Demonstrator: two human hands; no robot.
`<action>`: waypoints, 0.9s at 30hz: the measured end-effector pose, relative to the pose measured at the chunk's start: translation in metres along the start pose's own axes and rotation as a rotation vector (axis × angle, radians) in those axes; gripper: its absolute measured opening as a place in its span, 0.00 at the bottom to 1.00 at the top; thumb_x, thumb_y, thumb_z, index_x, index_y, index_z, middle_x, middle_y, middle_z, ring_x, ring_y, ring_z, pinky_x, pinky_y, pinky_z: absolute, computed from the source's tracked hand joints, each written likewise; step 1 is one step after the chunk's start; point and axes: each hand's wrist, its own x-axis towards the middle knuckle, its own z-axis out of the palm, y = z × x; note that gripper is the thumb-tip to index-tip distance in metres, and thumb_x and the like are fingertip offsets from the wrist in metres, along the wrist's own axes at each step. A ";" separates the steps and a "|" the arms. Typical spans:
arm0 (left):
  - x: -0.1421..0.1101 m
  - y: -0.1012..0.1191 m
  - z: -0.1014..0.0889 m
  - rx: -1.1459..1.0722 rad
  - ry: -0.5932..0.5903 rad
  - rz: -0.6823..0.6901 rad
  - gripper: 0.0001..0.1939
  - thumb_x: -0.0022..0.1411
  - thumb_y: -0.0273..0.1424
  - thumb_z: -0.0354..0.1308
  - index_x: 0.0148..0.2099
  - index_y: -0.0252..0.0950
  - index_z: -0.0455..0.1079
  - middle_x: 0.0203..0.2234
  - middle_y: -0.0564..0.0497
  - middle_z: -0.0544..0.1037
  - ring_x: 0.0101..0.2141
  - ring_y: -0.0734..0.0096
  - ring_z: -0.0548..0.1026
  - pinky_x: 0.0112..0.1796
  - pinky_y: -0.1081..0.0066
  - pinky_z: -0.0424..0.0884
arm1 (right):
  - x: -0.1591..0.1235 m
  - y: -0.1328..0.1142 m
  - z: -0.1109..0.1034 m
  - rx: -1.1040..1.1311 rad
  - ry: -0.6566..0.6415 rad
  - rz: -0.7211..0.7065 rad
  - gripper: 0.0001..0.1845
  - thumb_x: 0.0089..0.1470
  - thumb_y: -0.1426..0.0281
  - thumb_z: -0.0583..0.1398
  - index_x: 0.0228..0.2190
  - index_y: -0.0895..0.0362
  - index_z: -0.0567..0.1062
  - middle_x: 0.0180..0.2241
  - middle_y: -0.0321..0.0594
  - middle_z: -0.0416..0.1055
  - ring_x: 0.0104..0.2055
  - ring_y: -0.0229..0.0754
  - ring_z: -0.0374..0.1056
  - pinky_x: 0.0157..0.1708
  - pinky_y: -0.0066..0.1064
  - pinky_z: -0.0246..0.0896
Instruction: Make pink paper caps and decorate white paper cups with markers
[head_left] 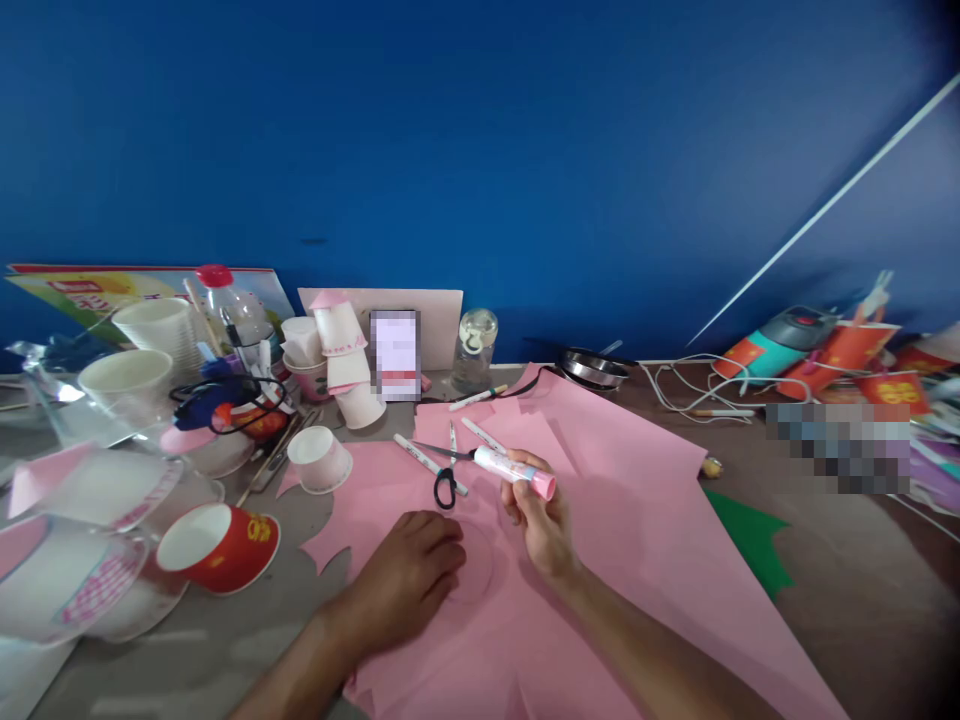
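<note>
Grips a white, pink-ended tube [510,466] in the right hand [549,522] above pink sheets [637,530], just right of black-handled scissors [445,489], and rests the left hand [415,570], palm down and unclenched, on a nearer pink circle's [477,570] left edge.

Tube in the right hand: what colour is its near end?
Pink on the near end; head view shows it best.

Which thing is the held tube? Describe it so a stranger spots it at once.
Find the big pink paper. Over it, the right hand has the white tube in its grip. Unlike the slim white pens lying nearby, it is thick and pink-ended.
</note>
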 end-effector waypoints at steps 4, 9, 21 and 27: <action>-0.001 -0.003 -0.002 0.001 0.005 -0.030 0.08 0.61 0.24 0.54 0.42 0.38 0.70 0.44 0.47 0.75 0.47 0.61 0.70 0.48 0.59 0.66 | -0.002 0.001 0.000 0.012 -0.034 0.013 0.18 0.58 0.57 0.58 0.45 0.55 0.70 0.19 0.29 0.58 0.19 0.31 0.48 0.19 0.25 0.46; -0.002 -0.006 -0.002 -0.011 0.007 -0.040 0.09 0.60 0.24 0.55 0.43 0.39 0.70 0.45 0.48 0.75 0.48 0.62 0.70 0.50 0.58 0.65 | -0.004 0.001 0.000 0.030 -0.048 0.009 0.20 0.57 0.56 0.58 0.46 0.56 0.70 0.21 0.30 0.60 0.20 0.32 0.51 0.20 0.25 0.47; -0.001 -0.006 -0.008 0.010 -0.009 -0.059 0.13 0.59 0.25 0.56 0.47 0.39 0.71 0.48 0.46 0.75 0.50 0.58 0.69 0.51 0.56 0.65 | -0.005 -0.008 -0.001 0.003 -0.125 0.066 0.27 0.52 0.48 0.59 0.40 0.58 0.73 0.20 0.33 0.60 0.21 0.34 0.55 0.20 0.25 0.49; -0.001 -0.007 -0.014 -0.034 -0.062 -0.084 0.19 0.56 0.21 0.55 0.50 0.39 0.69 0.49 0.47 0.74 0.52 0.60 0.67 0.54 0.56 0.64 | 0.001 -0.008 -0.005 -0.003 -0.172 0.129 0.26 0.51 0.49 0.59 0.37 0.59 0.75 0.18 0.32 0.59 0.21 0.34 0.54 0.20 0.25 0.48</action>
